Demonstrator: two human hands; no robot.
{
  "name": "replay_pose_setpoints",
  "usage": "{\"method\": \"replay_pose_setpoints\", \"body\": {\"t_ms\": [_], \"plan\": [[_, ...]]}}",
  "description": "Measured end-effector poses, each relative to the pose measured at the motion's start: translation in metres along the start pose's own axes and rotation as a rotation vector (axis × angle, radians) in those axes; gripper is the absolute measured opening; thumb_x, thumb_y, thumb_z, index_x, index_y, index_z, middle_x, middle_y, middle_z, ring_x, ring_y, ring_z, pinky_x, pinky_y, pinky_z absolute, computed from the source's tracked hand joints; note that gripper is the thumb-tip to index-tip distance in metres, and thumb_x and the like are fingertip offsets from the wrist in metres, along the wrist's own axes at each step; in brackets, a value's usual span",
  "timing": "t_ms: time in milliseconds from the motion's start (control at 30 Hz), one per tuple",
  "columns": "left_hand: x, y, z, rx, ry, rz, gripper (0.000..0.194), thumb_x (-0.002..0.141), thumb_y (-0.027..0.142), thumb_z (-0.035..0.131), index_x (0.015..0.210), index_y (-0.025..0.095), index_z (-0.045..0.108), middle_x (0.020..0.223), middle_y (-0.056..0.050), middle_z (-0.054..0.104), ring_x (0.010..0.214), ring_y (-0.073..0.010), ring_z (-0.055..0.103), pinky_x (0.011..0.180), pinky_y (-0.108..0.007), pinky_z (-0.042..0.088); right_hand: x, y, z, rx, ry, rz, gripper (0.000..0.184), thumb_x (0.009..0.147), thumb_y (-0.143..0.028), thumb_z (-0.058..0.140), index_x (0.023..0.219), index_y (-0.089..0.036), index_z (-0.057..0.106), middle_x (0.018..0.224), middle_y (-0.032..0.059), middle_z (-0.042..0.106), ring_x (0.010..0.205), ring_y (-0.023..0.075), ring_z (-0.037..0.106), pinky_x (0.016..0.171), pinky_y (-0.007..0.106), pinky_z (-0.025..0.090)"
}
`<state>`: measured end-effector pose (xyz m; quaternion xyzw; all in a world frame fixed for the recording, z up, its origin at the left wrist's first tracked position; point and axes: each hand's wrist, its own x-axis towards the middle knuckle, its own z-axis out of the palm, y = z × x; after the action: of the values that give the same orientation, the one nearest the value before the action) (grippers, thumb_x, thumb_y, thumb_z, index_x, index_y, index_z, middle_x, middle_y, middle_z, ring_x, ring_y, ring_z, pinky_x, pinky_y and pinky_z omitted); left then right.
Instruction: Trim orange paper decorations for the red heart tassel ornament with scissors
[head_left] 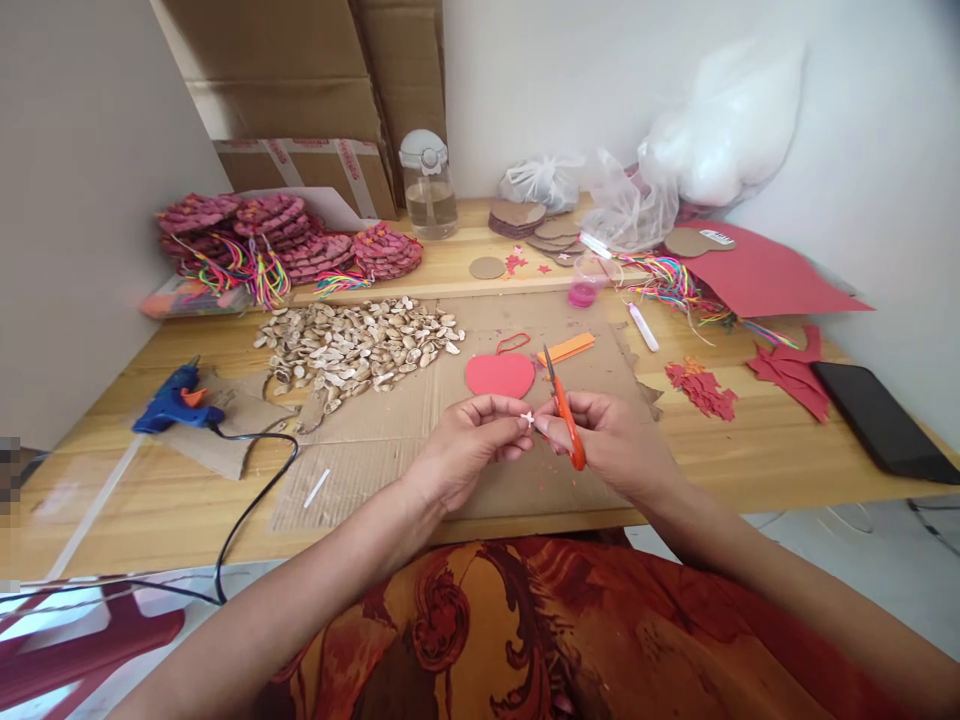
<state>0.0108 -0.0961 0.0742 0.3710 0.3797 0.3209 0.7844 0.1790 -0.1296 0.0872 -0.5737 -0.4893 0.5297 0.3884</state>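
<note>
Between the fingertips of my left hand (480,440) is a small pale star-shaped paper piece (528,420). My right hand (611,440) holds scissors (568,425) with orange handles, their dark blades pointing up and away. The right thumb and fingertip also meet at the star's edge. Just beyond the hands, a red paper round (500,376) with a red cord loop (514,342) lies on the cardboard sheet (390,440). Orange paper strips (568,348) rest behind the scissors' tips.
Peanut shells (360,345) are heaped left of centre. A blue glue gun (176,400) trails a black cable. Red shell-covered pieces (289,245) are stacked at the back left, near a water jug (430,190). Red paper scraps (701,388) and a phone (885,420) lie right.
</note>
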Motion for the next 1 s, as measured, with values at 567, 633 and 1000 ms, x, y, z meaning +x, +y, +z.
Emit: {"method": "replay_pose_setpoints", "body": {"t_ms": [567, 633, 1000], "plan": [[0.045, 0.024, -0.015, -0.092, 0.040, -0.027, 0.022, 0.074, 0.013, 0.072, 0.095, 0.010, 0.066, 0.086, -0.010, 0.073, 0.073, -0.0144, 0.070, 0.073, -0.025, 0.056, 0.047, 0.017, -0.086, -1.425, 0.219, -0.035, 0.028, 0.084, -0.037, 0.045, 0.067, -0.019, 0.060, 0.066, 0.0075, 0.063, 0.058, 0.0186, 0.053, 0.052, 0.029, 0.024], [0.047, 0.025, -0.017, -0.103, 0.030, -0.029, 0.022, 0.073, 0.012, 0.072, 0.095, 0.010, 0.067, 0.088, -0.011, 0.073, 0.074, -0.0147, 0.070, 0.074, -0.025, 0.056, 0.051, 0.013, -0.090, -1.440, 0.197, -0.023, 0.029, 0.082, -0.037, 0.046, 0.066, -0.019, 0.061, 0.066, 0.0086, 0.064, 0.057, 0.0190, 0.053, 0.053, 0.030, 0.024], [0.057, 0.015, -0.031, -0.204, 0.101, 0.019, 0.026, 0.066, 0.011, 0.078, 0.089, 0.009, 0.066, 0.078, -0.008, 0.071, 0.066, -0.0119, 0.067, 0.065, -0.021, 0.054, 0.057, 0.000, -0.093, -1.443, 0.251, 0.253, 0.046, 0.082, -0.055, 0.043, 0.062, -0.019, 0.064, 0.059, 0.0094, 0.061, 0.050, 0.0198, 0.051, 0.048, 0.030, 0.024]]}}
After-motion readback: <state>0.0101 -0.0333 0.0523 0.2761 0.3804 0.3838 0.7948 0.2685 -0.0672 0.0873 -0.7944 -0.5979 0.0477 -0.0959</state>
